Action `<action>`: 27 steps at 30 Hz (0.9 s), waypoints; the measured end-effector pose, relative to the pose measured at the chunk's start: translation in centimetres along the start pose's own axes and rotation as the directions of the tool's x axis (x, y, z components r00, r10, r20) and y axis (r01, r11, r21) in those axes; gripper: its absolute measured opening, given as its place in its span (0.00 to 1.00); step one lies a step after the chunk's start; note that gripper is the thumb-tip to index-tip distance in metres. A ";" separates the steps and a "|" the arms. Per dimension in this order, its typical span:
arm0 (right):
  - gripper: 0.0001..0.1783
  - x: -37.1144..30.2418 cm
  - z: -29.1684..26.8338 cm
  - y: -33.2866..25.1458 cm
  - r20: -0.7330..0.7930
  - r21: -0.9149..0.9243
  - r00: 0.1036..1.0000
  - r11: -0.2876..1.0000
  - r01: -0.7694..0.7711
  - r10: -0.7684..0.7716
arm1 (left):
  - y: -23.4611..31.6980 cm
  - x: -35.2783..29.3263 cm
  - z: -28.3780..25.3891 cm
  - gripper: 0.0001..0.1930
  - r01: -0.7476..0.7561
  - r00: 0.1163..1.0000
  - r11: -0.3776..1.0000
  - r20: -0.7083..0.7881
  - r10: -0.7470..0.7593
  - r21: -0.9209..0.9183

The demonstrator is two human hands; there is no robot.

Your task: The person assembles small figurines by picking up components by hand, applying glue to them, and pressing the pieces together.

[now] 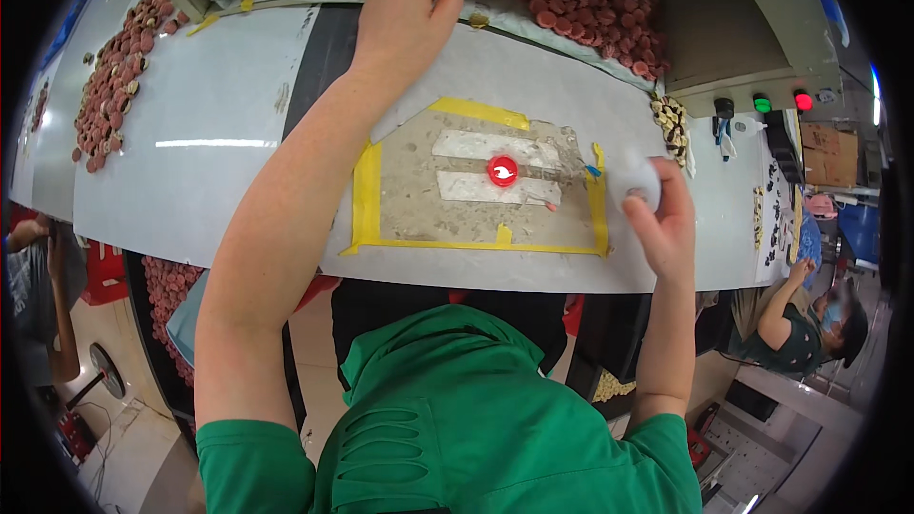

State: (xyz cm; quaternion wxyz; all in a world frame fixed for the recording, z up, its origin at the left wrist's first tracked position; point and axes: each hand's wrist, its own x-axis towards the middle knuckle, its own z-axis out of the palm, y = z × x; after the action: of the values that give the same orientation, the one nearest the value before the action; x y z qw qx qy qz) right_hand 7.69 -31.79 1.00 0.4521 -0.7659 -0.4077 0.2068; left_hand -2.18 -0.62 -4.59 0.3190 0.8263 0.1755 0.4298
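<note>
My left hand [409, 19] reaches to the far side of the table, over a grey sheet beside a large pile of dull-red round pieces [571, 0]. Its fingers are bent, with a gap between thumb and forefinger, and nothing shows in them. At the right, my right hand [666, 224] is closed round a whitish, rounded bottle-like thing [630, 176], blurred at its edges. Between the hands, a small bright-red disc with a white mark [503, 171] lies on a worn grey patch [409, 200] with white strips, framed by yellow tape [457, 246].
More red pieces [119, 86] lie at the far left. Small cream-and-dark pieces [672, 128] sit at the right, below a machine housing with green and red buttons [783, 102]. A co-worker [795, 324] sits at the right; another person's arm [62, 305] shows at left.
</note>
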 end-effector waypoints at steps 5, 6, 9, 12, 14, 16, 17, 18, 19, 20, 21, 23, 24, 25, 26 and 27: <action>0.14 1.2 2.1 -2.1 0.144 -0.182 0.990 0.983 0.025 0.002 | 2.6 0.5 -1.2 0.10 0.177 0.982 0.981 0.080 -0.171 -0.075; 0.15 1.3 2.4 -2.3 0.171 -0.243 0.985 0.969 0.054 -0.012 | 2.5 0.5 -1.2 0.10 0.173 0.981 0.984 0.096 -0.168 -0.045; 0.17 1.8 2.9 -2.4 0.202 -0.369 0.974 0.914 0.168 -0.098 | 2.3 0.3 -1.4 0.09 0.147 0.985 0.989 0.092 -0.144 -0.023; 0.18 2.0 2.9 -2.6 0.228 -0.479 0.959 0.838 0.261 -0.169 | 1.8 0.3 -1.2 0.09 0.097 0.993 0.995 0.065 -0.096 -0.021; 0.18 2.0 2.9 -2.7 0.227 -0.490 0.959 0.830 0.265 -0.172 | 1.6 0.3 -1.1 0.09 0.073 0.996 0.997 0.057 -0.072 -0.007; 0.18 2.1 2.8 -2.8 0.224 -0.501 0.959 0.823 0.266 -0.174 | 1.5 0.3 -1.0 0.09 0.039 0.998 0.999 0.049 -0.039 0.002; 0.18 2.1 2.8 -2.8 0.232 -0.511 0.956 0.813 0.278 -0.181 | 1.5 0.3 -0.9 0.09 0.039 0.998 0.999 0.050 -0.039 0.001; 0.17 2.1 2.7 -2.8 0.240 -0.521 0.952 0.803 0.290 -0.188 | 1.5 0.2 -0.9 0.09 0.049 0.998 0.999 0.052 -0.048 -0.010; 0.17 2.1 2.7 -2.9 0.240 -0.521 0.952 0.803 0.290 -0.188 | 1.5 0.3 -0.9 0.09 0.059 0.997 0.998 0.053 -0.058 -0.020; 0.17 2.2 2.7 -2.9 0.244 -0.525 0.952 0.799 0.292 -0.187 | 1.5 0.3 -0.8 0.09 0.059 0.997 0.998 0.054 -0.058 -0.020; 0.17 2.2 2.6 -3.0 0.249 -0.530 0.951 0.796 0.294 -0.185 | 1.4 0.3 -0.8 0.09 0.054 0.997 0.999 0.053 -0.054 -0.006; 0.17 2.3 2.6 -3.0 0.257 -0.530 0.946 0.789 0.309 -0.198 | 1.6 0.3 -0.9 0.09 0.052 0.997 0.999 0.053 -0.052 0.011; 0.17 2.4 2.6 -3.0 0.264 -0.532 0.941 0.783 0.324 -0.210 | 1.7 0.3 -1.0 0.09 0.065 0.996 0.998 0.060 -0.065 0.006; 0.17 2.4 2.6 -3.1 0.265 -0.532 0.941 0.783 0.323 -0.209 | 1.8 0.3 -1.0 0.09 0.078 0.995 0.997 0.068 -0.078 -0.001; 0.17 2.4 2.6 -3.2 0.265 -0.533 0.942 0.783 0.320 -0.205 | 1.8 0.4 -1.0 0.09 0.079 0.995 0.997 0.068 -0.079 0.000; 0.17 2.5 2.6 -3.2 0.264 -0.534 0.943 0.784 0.317 -0.202 | 1.9 0.4 -1.1 0.09 0.079 0.994 0.997 0.071 -0.079 0.003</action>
State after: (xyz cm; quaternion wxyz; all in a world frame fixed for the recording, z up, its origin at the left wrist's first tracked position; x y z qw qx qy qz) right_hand 5.90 -27.58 2.56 0.1853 -0.7781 -0.5942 0.0843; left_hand -2.80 -1.34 -2.63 0.3418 0.8335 0.1967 0.3869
